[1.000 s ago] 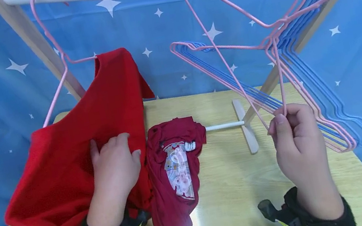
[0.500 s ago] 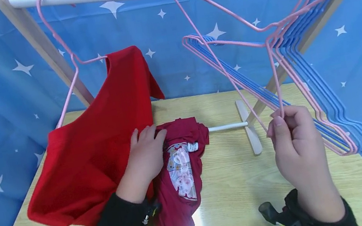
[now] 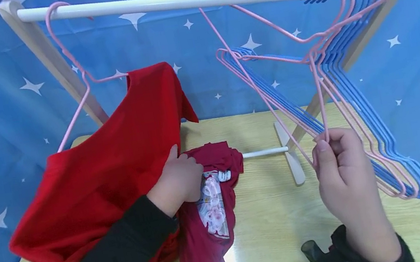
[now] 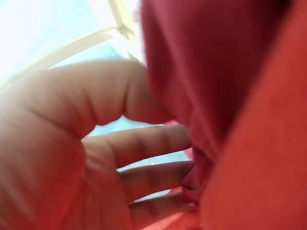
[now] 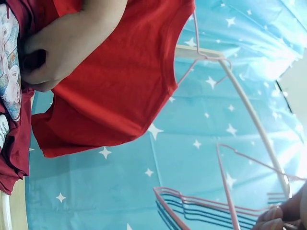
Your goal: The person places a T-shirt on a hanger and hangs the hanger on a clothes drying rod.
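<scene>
Head view: pinches one corner of the slim pink plastic-looking clothes hanger (image 3: pixel 319 95) in right hand (image 3: pixel 345 177), grips the maroon printed cloth garment (image 3: pixel 212 212) on the pale wooden table (image 3: pixel 270 233) with left hand (image 3: pixel 179 178). Probably light and limp; best held by an edge.

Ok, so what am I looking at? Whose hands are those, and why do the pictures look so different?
There's no robot here, just a person's two bare hands. The wide picture comes from a camera on the person's head, looking down. The other two come from cameras on each wrist: the left one shows that hand's fingers up close.

A dark red shirt lies on the wooden table, and the left hand is pinching it. The right hand holds a pink hanger. A bright red shirt hangs from the white bar on another hanger.
</scene>
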A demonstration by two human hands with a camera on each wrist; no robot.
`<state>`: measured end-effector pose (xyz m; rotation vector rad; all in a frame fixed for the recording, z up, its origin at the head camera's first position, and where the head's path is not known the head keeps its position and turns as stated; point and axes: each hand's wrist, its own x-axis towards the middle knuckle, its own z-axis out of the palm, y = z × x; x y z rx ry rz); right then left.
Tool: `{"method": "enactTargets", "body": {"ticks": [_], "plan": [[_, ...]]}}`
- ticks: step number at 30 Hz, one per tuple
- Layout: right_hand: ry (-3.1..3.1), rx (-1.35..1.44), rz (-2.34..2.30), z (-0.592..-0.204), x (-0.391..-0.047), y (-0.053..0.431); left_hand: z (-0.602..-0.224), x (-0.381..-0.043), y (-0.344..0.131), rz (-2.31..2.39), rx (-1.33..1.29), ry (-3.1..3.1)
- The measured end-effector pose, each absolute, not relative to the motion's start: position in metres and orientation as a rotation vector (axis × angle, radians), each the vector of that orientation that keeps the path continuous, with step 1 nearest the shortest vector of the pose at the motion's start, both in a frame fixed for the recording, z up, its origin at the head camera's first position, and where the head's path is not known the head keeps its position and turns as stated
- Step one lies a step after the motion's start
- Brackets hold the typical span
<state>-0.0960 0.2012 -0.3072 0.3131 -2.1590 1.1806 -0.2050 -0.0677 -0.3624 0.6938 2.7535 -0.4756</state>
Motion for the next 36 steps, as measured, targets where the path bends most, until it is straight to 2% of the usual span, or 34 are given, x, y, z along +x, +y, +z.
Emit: {"method": "enactTargets", "body": {"ticks": [5, 14, 28, 36], "plan": [[-2.120, 0.365, 1.206, -0.310, -0.098, 0.200, -0.368, -0.202, -0.072, -0.593, 0.616, 2.697], [-2.110, 0.411, 1.242, -0.310, -0.100, 0.199, -0.386, -0.209, -0.086, -0.612, 0.686, 2.792], [-2.105, 0.397, 1.228, -0.309, -0.103, 0.198, -0.351, -0.223, -0.108, -0.239, 0.874, 3.007], [-2.126, 0.383, 1.207, -0.310, -0.101, 0.198, -0.347, -0.220, -0.111, 0.087, 0.842, 2.904]]}}
